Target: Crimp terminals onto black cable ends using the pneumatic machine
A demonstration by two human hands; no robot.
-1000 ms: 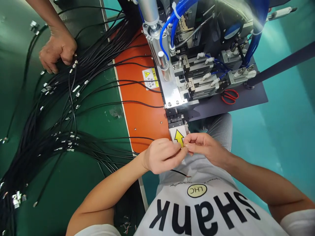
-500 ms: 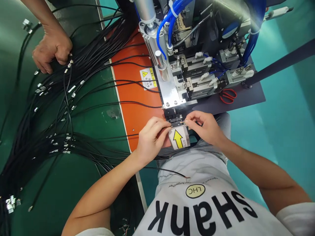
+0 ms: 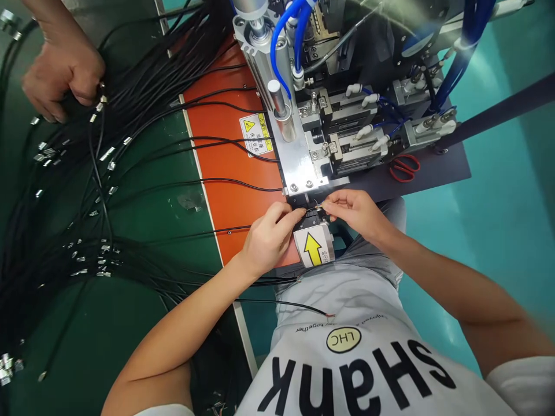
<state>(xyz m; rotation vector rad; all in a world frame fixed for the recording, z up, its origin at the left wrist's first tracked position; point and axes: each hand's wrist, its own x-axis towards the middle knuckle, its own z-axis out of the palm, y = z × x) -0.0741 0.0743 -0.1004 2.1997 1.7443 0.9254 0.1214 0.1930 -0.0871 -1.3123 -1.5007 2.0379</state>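
The head-worn camera looks forward and down from close above.

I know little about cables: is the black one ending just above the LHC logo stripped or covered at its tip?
Stripped: beyond its sheath, the black cable ends in thin reddish wires.

Shirt reads "SHank" and "LHC", white block bears arrow, orange plate warning triangle.

My white shirt has short sleeves, bold black "SHank" lettering, and a dark-outlined, pale-yellow oval reading "LHC". My trousers are grey.
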